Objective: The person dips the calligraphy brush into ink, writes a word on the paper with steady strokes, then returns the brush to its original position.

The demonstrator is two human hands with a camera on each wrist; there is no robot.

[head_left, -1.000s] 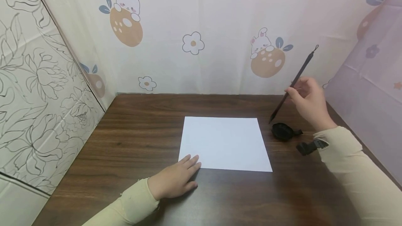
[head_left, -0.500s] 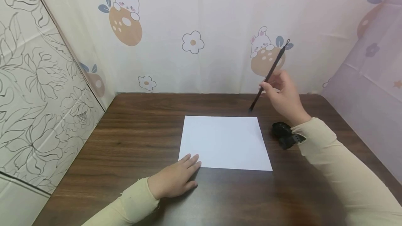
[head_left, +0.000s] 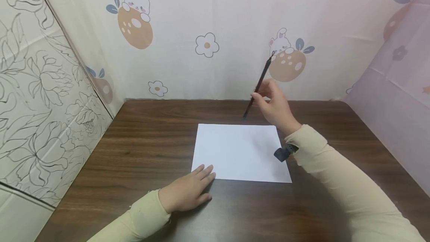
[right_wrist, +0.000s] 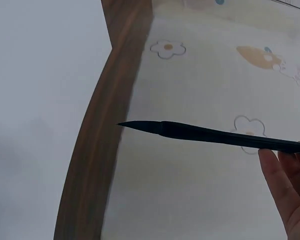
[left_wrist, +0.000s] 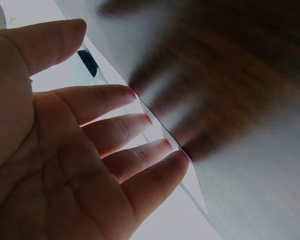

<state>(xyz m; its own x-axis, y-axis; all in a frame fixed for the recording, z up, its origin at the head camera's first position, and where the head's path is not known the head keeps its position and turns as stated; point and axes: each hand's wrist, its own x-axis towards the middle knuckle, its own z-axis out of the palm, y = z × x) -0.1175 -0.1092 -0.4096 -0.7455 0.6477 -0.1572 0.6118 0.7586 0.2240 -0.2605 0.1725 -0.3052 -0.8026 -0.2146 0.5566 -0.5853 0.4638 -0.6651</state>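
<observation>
My right hand (head_left: 276,105) pinches a dark writing brush (head_left: 263,75) by its shaft, the hanging loop at the top and the bristles pointing down. In the head view the tip overlaps the wood just beyond the paper's far edge. The right wrist view shows the brush's pointed dark bristles (right_wrist: 140,126), with my fingers (right_wrist: 276,182) on the shaft. My left hand (head_left: 188,190) lies with fingers extended on the near left corner of a blank white sheet of paper (head_left: 231,148). Its fingertips (left_wrist: 179,159) rest at the sheet's edge in the left wrist view.
The dark wooden table (head_left: 147,130) bears the paper. A black strap with a small device (head_left: 283,153) sits at my right wrist, overlapping the paper's right side. The dark small dish is hidden behind my right sleeve (head_left: 322,160). A printed curtain (head_left: 235,29) stands behind the table.
My right hand has carried the brush leftward from above the dark dish to the paper's far edge, and the sleeve now covers the dish. The left hand has stayed put.
</observation>
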